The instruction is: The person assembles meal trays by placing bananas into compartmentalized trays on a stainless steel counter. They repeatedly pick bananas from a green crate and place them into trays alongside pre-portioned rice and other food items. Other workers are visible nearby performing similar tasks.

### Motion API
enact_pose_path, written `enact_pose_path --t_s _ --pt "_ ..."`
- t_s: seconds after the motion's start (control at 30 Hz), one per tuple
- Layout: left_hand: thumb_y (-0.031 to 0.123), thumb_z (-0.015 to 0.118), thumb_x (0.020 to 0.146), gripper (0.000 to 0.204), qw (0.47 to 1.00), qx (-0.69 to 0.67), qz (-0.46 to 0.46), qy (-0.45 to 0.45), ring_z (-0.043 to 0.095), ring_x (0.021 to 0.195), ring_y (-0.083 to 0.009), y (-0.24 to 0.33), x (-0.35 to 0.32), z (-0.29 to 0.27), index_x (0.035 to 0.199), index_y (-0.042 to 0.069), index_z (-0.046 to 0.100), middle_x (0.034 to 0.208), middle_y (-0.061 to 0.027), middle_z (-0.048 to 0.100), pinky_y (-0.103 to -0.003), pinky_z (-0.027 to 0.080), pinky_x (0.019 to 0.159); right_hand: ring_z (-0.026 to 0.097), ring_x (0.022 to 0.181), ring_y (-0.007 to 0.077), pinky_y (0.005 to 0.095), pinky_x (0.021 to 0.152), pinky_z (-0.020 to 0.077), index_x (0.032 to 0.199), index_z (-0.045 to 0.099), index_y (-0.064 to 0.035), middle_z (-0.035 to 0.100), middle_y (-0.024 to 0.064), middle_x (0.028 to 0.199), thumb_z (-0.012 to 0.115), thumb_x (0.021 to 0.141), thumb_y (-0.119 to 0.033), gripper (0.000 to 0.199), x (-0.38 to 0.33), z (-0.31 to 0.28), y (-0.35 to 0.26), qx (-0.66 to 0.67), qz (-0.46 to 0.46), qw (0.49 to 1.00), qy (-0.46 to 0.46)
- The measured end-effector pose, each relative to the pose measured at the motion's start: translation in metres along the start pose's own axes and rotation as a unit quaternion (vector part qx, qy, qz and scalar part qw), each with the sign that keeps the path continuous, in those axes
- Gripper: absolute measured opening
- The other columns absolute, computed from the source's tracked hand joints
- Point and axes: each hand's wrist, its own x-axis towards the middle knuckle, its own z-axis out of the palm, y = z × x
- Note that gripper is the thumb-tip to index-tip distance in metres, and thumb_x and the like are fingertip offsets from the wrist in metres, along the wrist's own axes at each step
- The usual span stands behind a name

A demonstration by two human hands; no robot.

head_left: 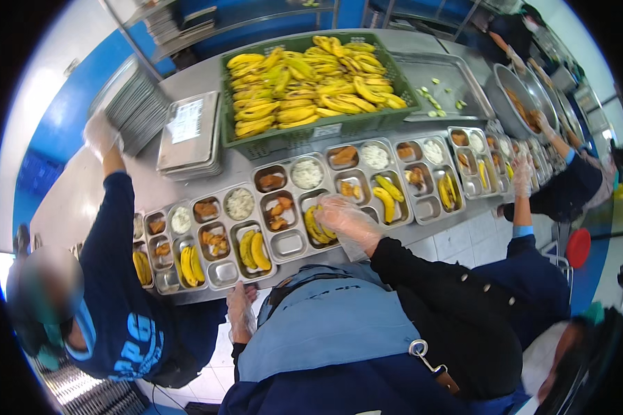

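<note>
The green crate (270,143) stands behind our steel tray (287,244), which our brushing sleeve (422,277) could shift. Our left hand (241,310), loosely spread, holds nothing visible; our right hand (347,223) is at bananas (314,228) in the tray's compartment; we cannot tell its grip. Hard pressure could bruise them.

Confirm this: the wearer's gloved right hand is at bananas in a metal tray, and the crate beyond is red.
Wrong on colour: the head view shows the crate beyond is green. The gloved right hand is indeed at bananas in a metal tray.
</note>
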Motion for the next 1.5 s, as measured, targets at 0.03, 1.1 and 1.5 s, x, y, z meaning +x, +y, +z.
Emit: enact_pose_path --t_s 0.03,1.1,1.5 --pt "0.032 0.055 0.098 0.04 1.0 0.003 -0.007 0.016 0.066 0.067 -0.0224 0.0 -0.001 0.006 0.11 -0.006 0.055 0.089 -0.019 0.069 -0.033 0.057 0.062 0.06 0.109 0.0402 0.0443 0.096 0.0472 0.106 0.064 -0.0024 0.065 0.0213 0.113 0.052 0.095 -0.03 0.032 -0.004 -0.003 0.0 -0.018 0.018 0.998 -0.063" --pt "0.028 0.058 0.095 0.031 0.653 0.522 0.375 -0.399 0.063 0.1 -0.0362 0.078 -0.1 0.191 0.11 0.002 0.068 0.102 -0.018 0.068 -0.04 0.048 0.087 0.064 0.104 0.0412 0.0509 0.088 0.05 0.116 0.063 -0.0023 0.069 0.0236 0.106 0.06 0.094 -0.037 0.041 -0.187 -0.061 0.281 -0.007 0.502 0.83 0.242" --pt "0.021 0.061 0.095 0.02 0.786 0.286 0.28 -0.472 0.058 0.074 -0.0271 0.113 -0.08 0.184 0.1 0.005 0.072 0.077 -0.0101 0.059 -0.034 0.046 0.069 0.066 0.092 0.0363 0.0476 0.083 0.0518 0.104 0.067 -0.004 0.069 0.0183 0.096 0.065 0.088 -0.024 0.026 0.083 -0.144 0.217 -0.159 0.074 0.902 0.394"
